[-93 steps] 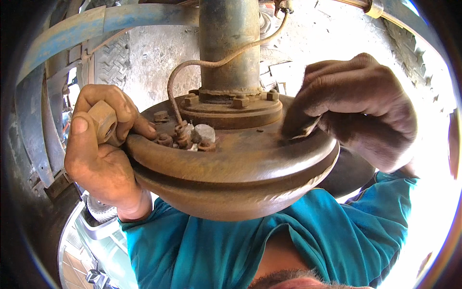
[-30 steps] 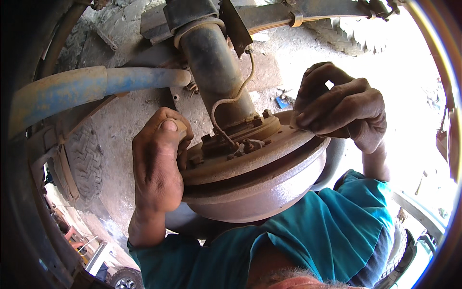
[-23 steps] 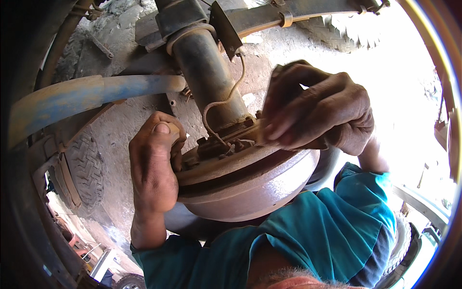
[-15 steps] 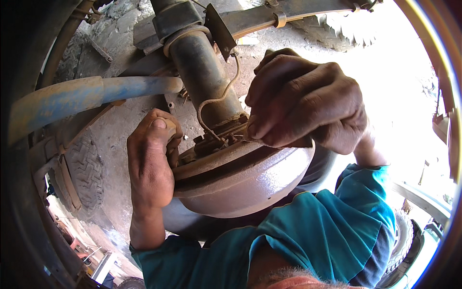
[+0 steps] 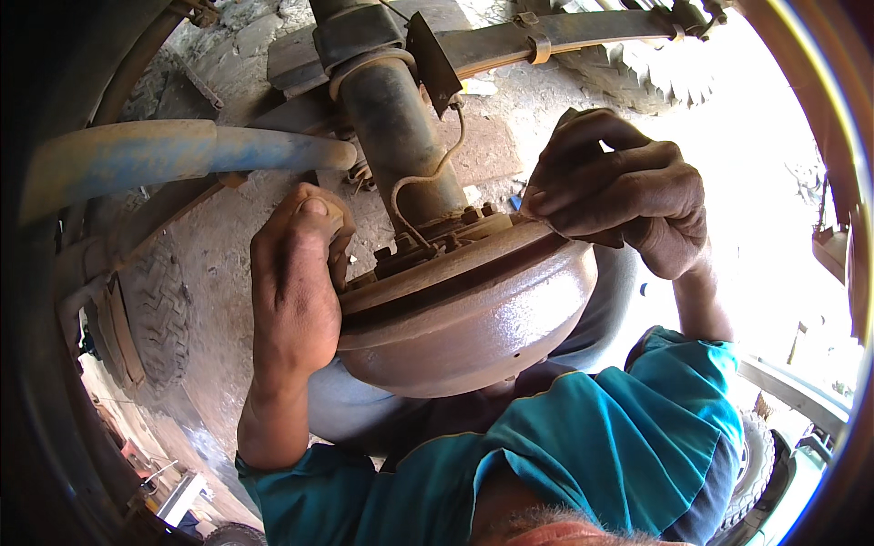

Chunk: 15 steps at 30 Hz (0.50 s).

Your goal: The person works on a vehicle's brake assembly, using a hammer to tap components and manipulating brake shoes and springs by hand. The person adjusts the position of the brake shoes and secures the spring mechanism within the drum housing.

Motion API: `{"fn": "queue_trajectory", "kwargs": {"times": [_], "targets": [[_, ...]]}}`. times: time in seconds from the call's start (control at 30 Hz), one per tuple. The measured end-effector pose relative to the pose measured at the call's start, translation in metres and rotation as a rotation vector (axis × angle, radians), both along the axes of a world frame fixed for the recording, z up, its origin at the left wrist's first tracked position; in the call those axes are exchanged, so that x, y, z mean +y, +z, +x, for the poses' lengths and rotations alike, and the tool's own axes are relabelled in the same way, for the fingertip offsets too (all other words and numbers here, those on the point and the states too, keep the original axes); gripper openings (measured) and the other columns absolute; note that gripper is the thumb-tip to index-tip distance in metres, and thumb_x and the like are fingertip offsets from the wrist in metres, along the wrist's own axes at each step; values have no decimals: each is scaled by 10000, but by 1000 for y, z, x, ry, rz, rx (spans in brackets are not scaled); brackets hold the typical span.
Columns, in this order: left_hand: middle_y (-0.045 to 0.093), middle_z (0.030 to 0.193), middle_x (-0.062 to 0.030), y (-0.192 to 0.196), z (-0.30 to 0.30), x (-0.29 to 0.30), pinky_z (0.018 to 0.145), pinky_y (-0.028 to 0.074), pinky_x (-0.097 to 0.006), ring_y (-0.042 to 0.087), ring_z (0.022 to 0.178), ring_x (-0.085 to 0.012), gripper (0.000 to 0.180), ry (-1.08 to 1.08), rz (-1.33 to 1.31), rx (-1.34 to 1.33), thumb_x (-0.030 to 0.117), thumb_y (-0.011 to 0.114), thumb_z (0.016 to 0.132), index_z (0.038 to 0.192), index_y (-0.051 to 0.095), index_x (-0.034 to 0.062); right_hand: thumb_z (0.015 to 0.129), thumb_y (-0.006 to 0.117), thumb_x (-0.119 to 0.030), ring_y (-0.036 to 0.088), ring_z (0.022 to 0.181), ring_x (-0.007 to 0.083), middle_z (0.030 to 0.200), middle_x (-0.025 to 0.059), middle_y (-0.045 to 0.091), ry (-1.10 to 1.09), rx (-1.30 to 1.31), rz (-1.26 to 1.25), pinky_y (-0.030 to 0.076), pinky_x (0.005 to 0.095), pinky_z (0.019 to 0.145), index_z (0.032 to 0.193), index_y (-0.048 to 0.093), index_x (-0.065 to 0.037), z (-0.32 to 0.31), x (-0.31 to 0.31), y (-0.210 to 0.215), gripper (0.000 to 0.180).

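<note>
Right hand (image 5: 637, 193) shifted rightward over drum (image 5: 455, 344), grip unclear; left hand (image 5: 293, 289) clasps nut (image 5: 336, 218).

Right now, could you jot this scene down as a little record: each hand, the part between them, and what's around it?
Left hand: curled around a mostly hidden tan object, at the drum's left edge
Right hand: fingers bent at the drum's right edge; whether it holds anything is unclear
Between hands: rusty brake drum
Beyond drum: thick axle tube, thin bent brake line
Upper left: blue-and-tan tube
Upper right: leaf spring
Clothing: teal shirt
</note>
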<state>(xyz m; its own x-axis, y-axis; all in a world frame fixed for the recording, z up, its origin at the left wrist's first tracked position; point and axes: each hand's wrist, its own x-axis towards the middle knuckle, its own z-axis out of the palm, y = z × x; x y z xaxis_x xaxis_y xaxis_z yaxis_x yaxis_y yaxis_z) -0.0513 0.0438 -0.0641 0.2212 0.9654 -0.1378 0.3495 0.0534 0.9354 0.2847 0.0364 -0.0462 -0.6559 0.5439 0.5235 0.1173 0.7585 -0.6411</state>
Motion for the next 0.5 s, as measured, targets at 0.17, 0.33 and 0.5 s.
{"fn": "queue_trajectory", "kwargs": {"times": [0.17, 0.33, 0.5], "targets": [[482, 751, -16, 1, 4, 3, 592, 383, -274, 441, 632, -108, 363, 13, -27, -48, 341, 381, 1064, 929, 592, 79, 837, 563, 22, 736, 994, 350, 1045, 189, 773, -10, 38, 7, 570, 442, 913, 1029, 762, 50, -40, 6, 18, 278], [477, 753, -13, -4, -2, 4, 601, 382, -275, 443, 651, -107, 395, -15, 2, -20, 362, 374, 1079, 906, 592, 82, 1050, 402, -23, 736, 1023, 254, 1166, 177, 713, -262, 137, -145, 607, 380, 930, 1297, 612, 55, 8, 1, 23, 334], [473, 787, -1, 7, 8, -1, 685, 376, -285, 400, 744, -97, 374, 88, -71, -41, 311, 416, 1108, 872, 540, 49, 894, 609, 45, 737, 1048, 223, 1117, 163, 716, -366, -55, -200, 614, 368, 907, 1255, 617, 59, 11, -11, 16, 361]]}}
